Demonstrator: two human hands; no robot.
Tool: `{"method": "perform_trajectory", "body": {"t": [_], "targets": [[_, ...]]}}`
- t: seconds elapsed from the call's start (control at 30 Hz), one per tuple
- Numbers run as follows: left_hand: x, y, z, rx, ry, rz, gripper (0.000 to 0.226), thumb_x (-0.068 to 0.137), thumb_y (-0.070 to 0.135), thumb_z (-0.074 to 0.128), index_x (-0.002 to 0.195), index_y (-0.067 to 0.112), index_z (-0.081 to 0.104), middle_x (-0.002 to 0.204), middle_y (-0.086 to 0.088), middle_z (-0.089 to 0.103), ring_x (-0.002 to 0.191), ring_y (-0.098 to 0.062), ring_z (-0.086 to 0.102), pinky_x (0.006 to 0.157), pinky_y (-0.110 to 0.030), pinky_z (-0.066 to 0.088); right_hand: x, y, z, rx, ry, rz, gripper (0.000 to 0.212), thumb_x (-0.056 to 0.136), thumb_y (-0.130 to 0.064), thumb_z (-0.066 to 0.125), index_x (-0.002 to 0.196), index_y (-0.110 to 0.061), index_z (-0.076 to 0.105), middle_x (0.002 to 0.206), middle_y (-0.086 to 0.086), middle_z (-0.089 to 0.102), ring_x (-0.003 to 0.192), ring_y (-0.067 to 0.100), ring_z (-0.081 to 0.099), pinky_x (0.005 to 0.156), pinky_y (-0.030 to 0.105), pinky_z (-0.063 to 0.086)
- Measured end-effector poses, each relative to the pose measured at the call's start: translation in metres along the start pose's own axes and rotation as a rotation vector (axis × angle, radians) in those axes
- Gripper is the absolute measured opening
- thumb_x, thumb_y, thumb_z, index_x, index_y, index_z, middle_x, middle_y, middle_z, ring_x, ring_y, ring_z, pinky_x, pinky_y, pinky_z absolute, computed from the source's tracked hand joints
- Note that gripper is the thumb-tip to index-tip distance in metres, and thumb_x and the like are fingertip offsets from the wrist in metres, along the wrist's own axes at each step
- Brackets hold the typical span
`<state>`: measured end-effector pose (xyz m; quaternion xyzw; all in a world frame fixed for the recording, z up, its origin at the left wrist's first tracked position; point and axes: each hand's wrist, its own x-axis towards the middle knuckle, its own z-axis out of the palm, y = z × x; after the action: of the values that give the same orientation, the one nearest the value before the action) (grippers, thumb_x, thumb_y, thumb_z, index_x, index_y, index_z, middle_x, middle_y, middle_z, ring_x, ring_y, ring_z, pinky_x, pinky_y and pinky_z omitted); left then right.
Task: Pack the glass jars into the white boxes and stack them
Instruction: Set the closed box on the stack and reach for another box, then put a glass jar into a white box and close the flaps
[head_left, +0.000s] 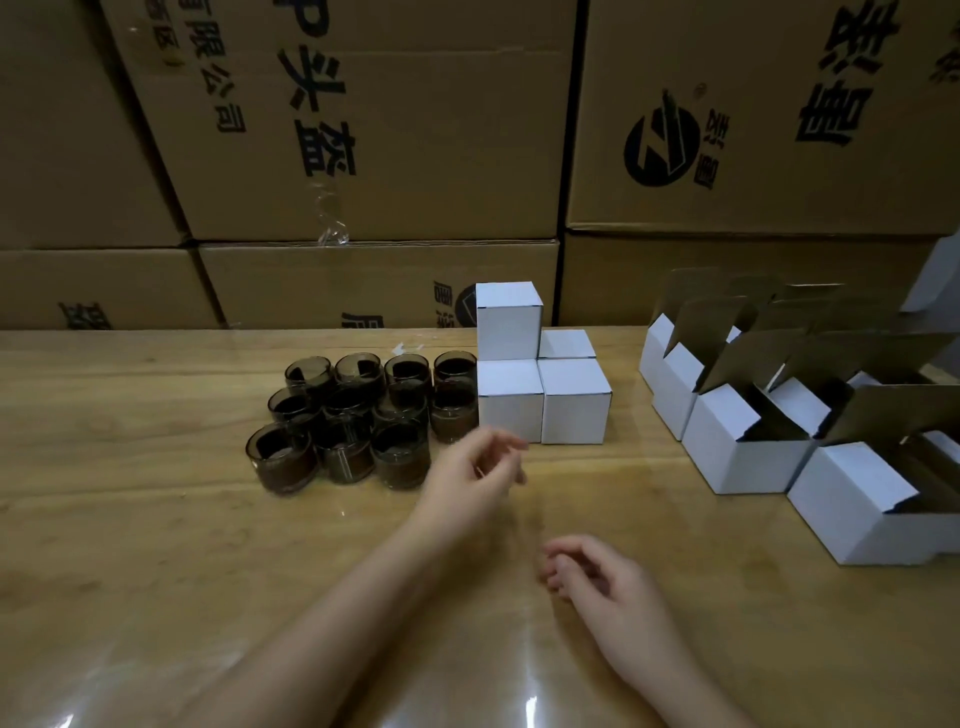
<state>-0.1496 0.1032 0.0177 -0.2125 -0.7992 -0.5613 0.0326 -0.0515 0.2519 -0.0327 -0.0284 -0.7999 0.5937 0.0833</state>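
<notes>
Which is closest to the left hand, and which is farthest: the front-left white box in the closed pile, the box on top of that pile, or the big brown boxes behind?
Starting from the left hand:
1. Front-left white box, just ahead of the fingers.
2. Top box, higher up and one row back.
3. Big brown boxes, at the very back.

i'm watching the left hand (475, 470) and right hand (602, 582) showing bare, with the left forearm (322, 618) and right forearm (670, 680) showing uncovered too.
</notes>
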Motion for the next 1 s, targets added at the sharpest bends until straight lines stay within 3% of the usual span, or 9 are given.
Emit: {"method": "perform_trajectory", "body": {"t": [0.17,0.23,0.37,0.47,0.6,0.77,0.87,0.93,1.0], "targets": [[-0.054,-0.007,0.012,0.096,-0.385,-0.07,0.031,0.089,0.01,0.059,0.097,0.039,0.057,0.078,0.014,0.063,0.072,0.001,0.057,0.072,-0.019,0.047,-0.001,-0.001,-0.002,-0.067,-0.022,-0.032,0.029,0.091,-0.006,0.06,0.083,-0.032,0.069,0.082,-0.009,0.071,0.079,0.01,0.067,0.079,0.039,0.055],[-0.06,-0.006,0.007,0.151,-0.451,-0.06,0.037,0.086,0.014,0.061,0.102,0.047,0.053,0.086,0.016,0.063,0.079,0.005,0.057,0.075,-0.013,0.046,-0.001,-0.002,-0.003,-0.115,-0.033,-0.064,0.029,0.09,-0.008,0.061,0.081,-0.034,0.069,0.085,-0.01,0.07,0.083,0.009,0.066,0.079,0.036,0.053],[-0.072,-0.004,0.005,0.118,-0.388,-0.1,0.034,0.088,0.014,0.06,0.105,0.042,0.055,0.097,0.011,0.064,0.09,0.0,0.061,0.086,-0.019,0.049,-0.003,-0.008,-0.004,-0.185,-0.058,-0.113,0.031,0.09,-0.009,0.061,0.079,-0.037,0.069,0.085,-0.017,0.066,0.085,0.001,0.062,0.077,0.022,0.049],[-0.08,-0.005,0.01,0.087,-0.266,-0.083,0.027,0.09,0.012,0.06,0.105,0.034,0.062,0.096,0.009,0.067,0.089,0.001,0.061,0.083,-0.014,0.047,-0.005,-0.011,-0.004,-0.203,-0.084,-0.11,0.029,0.091,-0.014,0.06,0.08,-0.039,0.068,0.086,-0.02,0.068,0.087,-0.003,0.061,0.077,0.017,0.047],[-0.086,-0.007,0.013,0.028,-0.119,-0.078,0.023,0.092,0.012,0.06,0.097,0.034,0.067,0.089,0.01,0.071,0.085,0.002,0.062,0.078,-0.014,0.046,-0.006,-0.013,-0.005,-0.19,-0.132,-0.105,0.024,0.092,-0.018,0.059,0.084,-0.038,0.069,0.088,-0.022,0.07,0.089,-0.004,0.063,0.08,0.017,0.048],[-0.087,-0.008,0.01,-0.092,-0.089,-0.122,0.022,0.092,0.008,0.059,0.095,0.027,0.069,0.078,0.01,0.071,0.076,0.0,0.064,0.074,-0.013,0.047,-0.006,-0.013,-0.005,-0.174,-0.139,-0.089,0.021,0.092,-0.019,0.059,0.085,-0.036,0.07,0.087,-0.019,0.071,0.087,-0.003,0.062,0.081,0.019,0.048],[-0.087,-0.008,0.01,-0.142,-0.087,-0.139,0.017,0.092,0.006,0.058,0.095,0.018,0.069,0.075,0.007,0.07,0.071,-0.003,0.063,0.072,-0.015,0.048,0.001,-0.016,-0.014,-0.179,-0.253,-0.01,0.019,0.094,-0.021,0.057,0.092,-0.035,0.07,0.092,-0.019,0.07,0.09,-0.004,0.062,0.083,0.017,0.047],[-0.088,-0.008,0.011,-0.148,-0.088,-0.146,0.016,0.092,0.004,0.057,0.096,0.013,0.069,0.076,0.004,0.069,0.071,-0.005,0.062,0.074,-0.018,0.049,0.006,-0.019,-0.03,-0.11,-0.366,0.065,0.02,0.096,-0.02,0.054,0.098,-0.032,0.069,0.1,-0.01,0.07,0.095,0.002,0.065,0.086,0.021,0.05],[-0.089,-0.008,0.011,-0.174,-0.086,-0.161,0.016,0.093,0.003,0.056,0.097,0.012,0.069,0.076,0.006,0.068,0.071,-0.005,0.062,0.074,-0.018,0.049,0.012,-0.019,-0.05,-0.147,-0.312,0.096,0.018,0.096,-0.022,0.053,0.099,-0.034,0.067,0.106,-0.004,0.068,0.092,0.006,0.065,0.079,0.019,0.052]]}}
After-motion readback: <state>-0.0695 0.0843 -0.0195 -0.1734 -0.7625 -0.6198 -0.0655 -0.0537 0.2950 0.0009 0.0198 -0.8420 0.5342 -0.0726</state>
